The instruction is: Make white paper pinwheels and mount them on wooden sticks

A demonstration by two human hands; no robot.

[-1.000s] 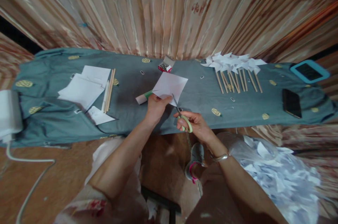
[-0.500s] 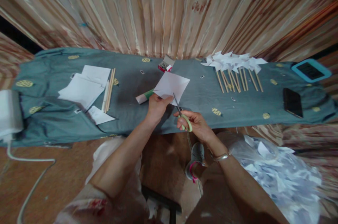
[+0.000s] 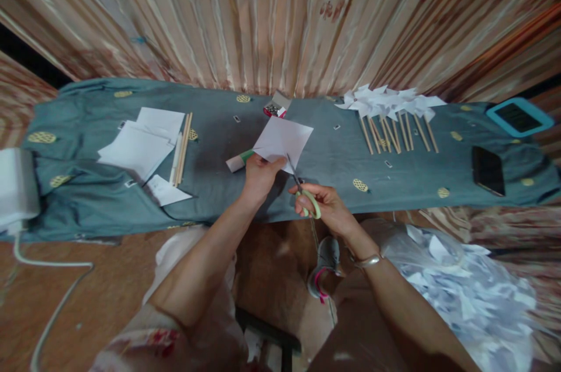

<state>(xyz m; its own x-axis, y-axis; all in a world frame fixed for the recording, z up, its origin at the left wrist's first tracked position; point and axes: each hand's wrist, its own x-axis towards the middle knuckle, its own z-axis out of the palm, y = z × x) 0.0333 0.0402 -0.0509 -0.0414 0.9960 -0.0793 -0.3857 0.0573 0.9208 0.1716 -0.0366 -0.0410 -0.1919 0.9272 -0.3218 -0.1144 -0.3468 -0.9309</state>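
Note:
A square white sheet of paper (image 3: 284,137) is pinched in my left hand (image 3: 262,176) by its near left edge, above the cloth. My right hand (image 3: 326,204) grips scissors (image 3: 310,200) with light green handles, fingers in the loops. The dark blades lie at the near corner of the sheet, pointing up and in toward its middle. Behind the paper sits a small open red box (image 3: 276,105) of metal bits too small to name. A white and green tube-like thing (image 3: 239,160) lies left of the sheet, partly hidden by it and my hand.
Left on the cloth (image 3: 214,127) lie white sheets (image 3: 140,147), a cut paper piece (image 3: 166,190) and thin wooden sticks (image 3: 182,153). At right rest several paper pinwheels (image 3: 388,102) on sticks, a phone (image 3: 488,170) and a blue-framed device (image 3: 520,117). A bag of paper scraps (image 3: 473,290) stands below.
The paper has tilted and shifted very slightly left in my left hand. The scissors remain at its near corner, almost unmoved.

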